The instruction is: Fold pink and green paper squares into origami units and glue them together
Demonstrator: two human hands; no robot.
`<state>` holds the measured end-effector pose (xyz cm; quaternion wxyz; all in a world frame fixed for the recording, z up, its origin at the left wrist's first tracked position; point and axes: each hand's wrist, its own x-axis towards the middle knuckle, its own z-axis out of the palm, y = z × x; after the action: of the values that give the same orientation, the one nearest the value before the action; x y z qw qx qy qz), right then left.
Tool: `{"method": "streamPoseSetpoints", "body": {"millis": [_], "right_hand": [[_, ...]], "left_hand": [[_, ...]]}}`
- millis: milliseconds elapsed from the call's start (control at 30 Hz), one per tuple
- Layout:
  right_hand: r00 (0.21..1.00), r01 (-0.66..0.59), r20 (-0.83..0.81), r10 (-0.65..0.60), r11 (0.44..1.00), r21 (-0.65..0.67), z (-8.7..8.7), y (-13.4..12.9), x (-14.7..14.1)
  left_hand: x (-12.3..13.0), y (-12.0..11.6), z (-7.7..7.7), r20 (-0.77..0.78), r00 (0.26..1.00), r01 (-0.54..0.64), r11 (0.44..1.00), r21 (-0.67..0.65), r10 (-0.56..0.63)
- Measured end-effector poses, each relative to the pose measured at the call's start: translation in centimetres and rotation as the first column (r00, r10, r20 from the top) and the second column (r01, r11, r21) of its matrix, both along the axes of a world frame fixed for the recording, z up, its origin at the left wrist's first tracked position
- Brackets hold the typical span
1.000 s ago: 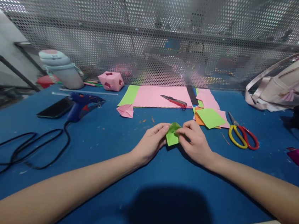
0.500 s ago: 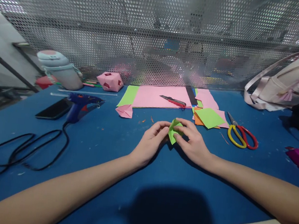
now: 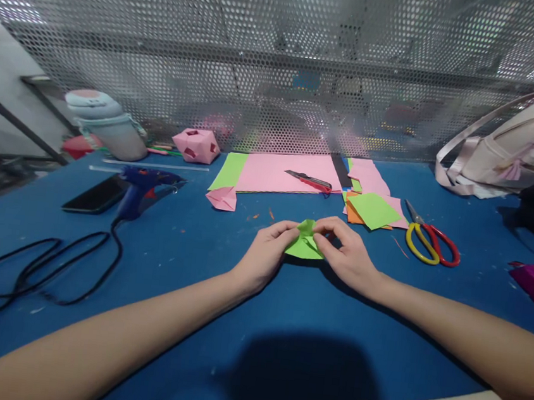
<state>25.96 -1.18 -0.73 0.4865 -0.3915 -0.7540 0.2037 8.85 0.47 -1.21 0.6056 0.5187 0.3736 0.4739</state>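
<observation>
A small folded piece of green paper (image 3: pixel 304 248) is held between my hands, low over the blue table (image 3: pixel 175 343). My left hand (image 3: pixel 266 251) pinches its left edge between thumb and fingers. On the other side, my right hand (image 3: pixel 347 253) pinches the right edge the same way. The paper looks creased, with a raised part at the back and a wide flat part toward me. Beyond my right hand lie loose squares, a green one (image 3: pixel 373 211) on top of orange and pink ones. A folded pink piece (image 3: pixel 222 198) rests beyond my left hand.
Behind are pink sheets (image 3: pixel 270 172) with a red cutter (image 3: pixel 314 182) on them, and a pink paper ball (image 3: pixel 197 145). Scissors (image 3: pixel 429 242) and a backpack (image 3: pixel 521 144) are at right. A glue gun (image 3: pixel 138 193), its cord, a phone (image 3: pixel 96 195) and a bottle (image 3: pixel 108 123) are at left.
The green paper has been turned and now spreads wider and flatter between my hands. The fingers of my right hand have moved off its face to its right edge.
</observation>
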Motion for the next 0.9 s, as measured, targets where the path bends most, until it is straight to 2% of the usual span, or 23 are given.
{"method": "streamPoseSetpoints", "body": {"millis": [100, 200, 300, 433, 567, 667, 767, 900], "right_hand": [[1.0, 0.024, -0.008, -0.024, 1.0, -0.015, -0.2, 0.1, -0.1], [1.0, 0.007, 0.027, -0.008, 0.999, 0.043, -0.5, 0.3, -0.1], [0.995, -0.026, 0.097, 0.015, 0.994, 0.111, -0.4, 0.6, 0.1], [0.979, -0.106, 0.193, 0.072, 0.979, 0.171, 0.1, 0.9, 0.6], [0.952, -0.172, 0.284, 0.109, 0.963, 0.209, 0.6, 1.2, 1.0], [0.952, -0.159, 0.293, 0.084, 0.957, 0.243, 0.7, 1.1, 0.9], [0.962, -0.137, 0.262, 0.077, 0.966, 0.219, 0.7, 1.0, 0.7], [0.987, -0.057, 0.156, 0.04, 0.993, 0.107, 0.5, 1.0, 0.5]], "left_hand": [[0.0, -0.1, 0.1, -0.062, 0.998, -0.004, 1.0, 0.03, 0.006], [0.0, -0.3, 0.4, -0.121, 0.992, 0.032, 0.996, 0.08, -0.022], [-0.1, -0.4, 0.6, -0.179, 0.983, 0.065, 0.99, 0.123, -0.042], [-0.2, -0.5, 0.7, -0.236, 0.97, 0.088, 0.99, 0.107, -0.061], [0.0, -0.5, 0.7, -0.205, 0.976, 0.097, 0.989, 0.11, -0.073], [0.0, -0.5, 0.6, -0.186, 0.982, 0.052, 0.989, 0.135, -0.026], [0.0, -0.5, 0.4, -0.218, 0.976, 0.018, 0.989, 0.146, 0.014], [0.1, -0.5, 0.6, -0.217, 0.976, 0.03, 0.991, 0.134, 0.0]]}}
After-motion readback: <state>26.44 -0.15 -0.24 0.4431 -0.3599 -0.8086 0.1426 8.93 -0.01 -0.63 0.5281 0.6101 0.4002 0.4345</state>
